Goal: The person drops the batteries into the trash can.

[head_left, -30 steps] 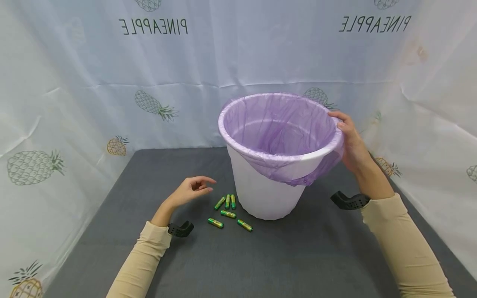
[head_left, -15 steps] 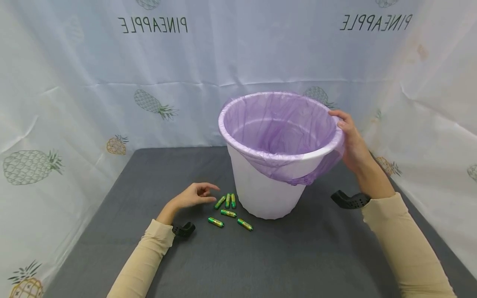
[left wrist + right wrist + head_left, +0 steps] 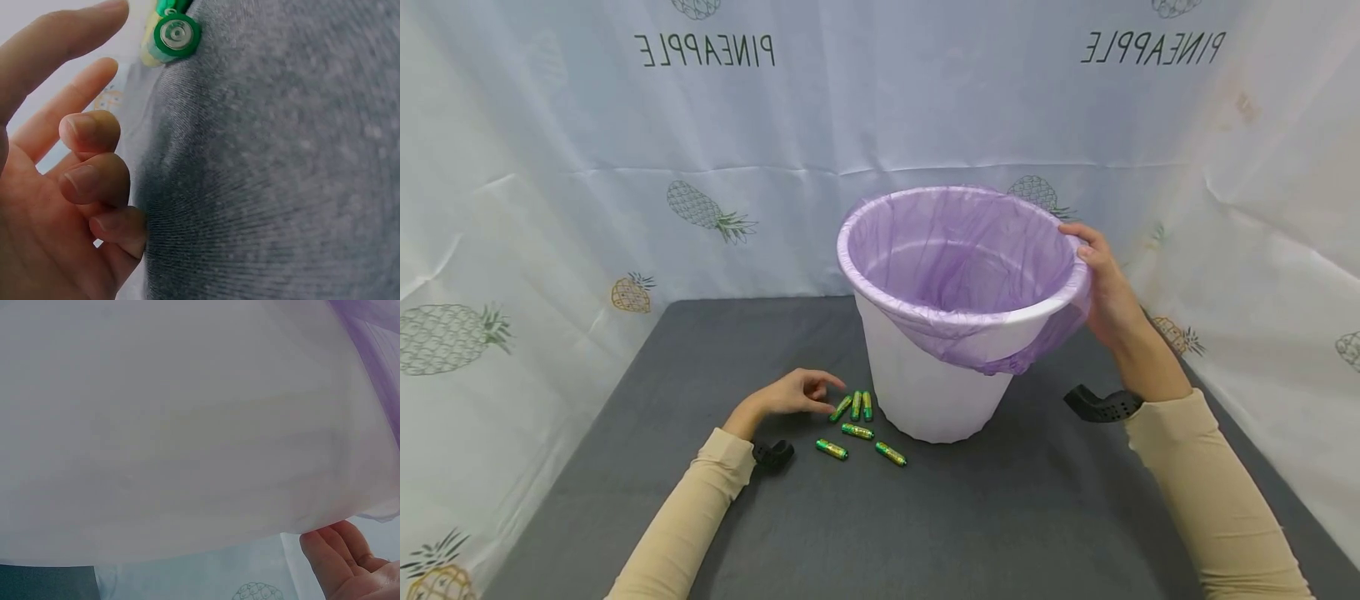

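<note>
My left hand (image 3: 793, 393) reaches low over the table, thumb and index finger apart on either side of the nearest green-and-gold battery (image 3: 840, 407). Seen from the left wrist, that battery's flat end (image 3: 177, 32) lies just beyond the thumb and index tips, while the other fingers bend loosely. Two upright-pointing batteries (image 3: 861, 406) lie side by side next to it. My right hand (image 3: 1108, 292) grips the rim of a white trash bin (image 3: 925, 383), thumb on top and fingers outside against its wall. A purple bag (image 3: 962, 225) lines the bin and folds over the rim.
Closer to me lie three more batteries, among them a right-hand one (image 3: 891, 454) and a left-hand one (image 3: 832, 449). The dark grey table (image 3: 970, 533) has white pineapple-print curtains (image 3: 805, 108) behind it and along both sides. Black wrist bands (image 3: 1105, 404) sit on both wrists.
My left hand has moved slightly right and down to the nearest battery. My right hand and the bin have stayed in place.
</note>
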Tool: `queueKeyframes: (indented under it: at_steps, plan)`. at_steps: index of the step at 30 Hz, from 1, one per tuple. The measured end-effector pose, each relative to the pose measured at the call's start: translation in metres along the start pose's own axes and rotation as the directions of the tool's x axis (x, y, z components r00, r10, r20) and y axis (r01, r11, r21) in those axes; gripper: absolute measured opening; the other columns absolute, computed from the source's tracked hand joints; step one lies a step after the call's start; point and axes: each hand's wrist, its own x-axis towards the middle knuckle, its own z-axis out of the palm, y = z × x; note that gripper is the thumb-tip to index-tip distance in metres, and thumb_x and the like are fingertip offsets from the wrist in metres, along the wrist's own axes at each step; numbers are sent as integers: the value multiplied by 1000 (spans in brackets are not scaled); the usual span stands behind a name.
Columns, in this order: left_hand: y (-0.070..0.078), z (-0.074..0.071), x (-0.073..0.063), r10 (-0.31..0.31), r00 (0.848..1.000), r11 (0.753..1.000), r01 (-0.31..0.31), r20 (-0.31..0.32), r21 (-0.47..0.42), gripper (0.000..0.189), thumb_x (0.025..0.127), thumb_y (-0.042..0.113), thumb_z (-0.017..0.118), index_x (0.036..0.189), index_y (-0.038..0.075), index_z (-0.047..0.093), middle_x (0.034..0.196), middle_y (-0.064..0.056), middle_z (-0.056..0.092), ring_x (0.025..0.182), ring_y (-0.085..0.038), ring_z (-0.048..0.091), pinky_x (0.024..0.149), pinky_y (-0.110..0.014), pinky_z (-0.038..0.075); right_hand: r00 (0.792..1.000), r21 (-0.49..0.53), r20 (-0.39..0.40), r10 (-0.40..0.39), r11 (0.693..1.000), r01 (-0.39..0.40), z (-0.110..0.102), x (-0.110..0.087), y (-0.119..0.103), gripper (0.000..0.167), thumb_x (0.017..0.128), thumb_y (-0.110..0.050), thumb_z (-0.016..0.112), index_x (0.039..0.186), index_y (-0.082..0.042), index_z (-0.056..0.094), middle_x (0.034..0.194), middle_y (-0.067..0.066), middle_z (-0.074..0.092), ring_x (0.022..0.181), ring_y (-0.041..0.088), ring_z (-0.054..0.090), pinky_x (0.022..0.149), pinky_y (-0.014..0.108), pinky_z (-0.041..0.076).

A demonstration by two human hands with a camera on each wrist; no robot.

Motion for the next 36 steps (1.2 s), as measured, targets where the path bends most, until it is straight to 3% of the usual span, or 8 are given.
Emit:
queueKeyframes:
  at_steps: [16,24,36]
  plan:
    - [5,1,5,-79,992,995,72,103,71,56,83,18,76,134,6,55,79,3,39,68,-6,35,68,-22,32,1000,1,-14,-8,1000,8,-1,0,2,24,95,-33,50,119,-31,53,120,-2,45,100,11,48,76,20,48]
    - [8,1,8,-86,985,993,73,151,89,58,83,14,75,135,1,53,78,2,40,67,-6,35,67,-21,32,1000,-1,-20,-2,1000,2,-1,-1,2,24,95,-34,50,119,-32,53,121,-2,44,101,11,47,76,20,47]
    - [7,4,4,-109,993,987,103,42,123,51,79,14,78,125,2,59,75,4,39,64,-6,35,64,-20,31,1000,9,3,-28,1000,28,-1,-1,2,24,96,-33,50,120,-29,53,121,-1,45,102,12,48,77,21,48]
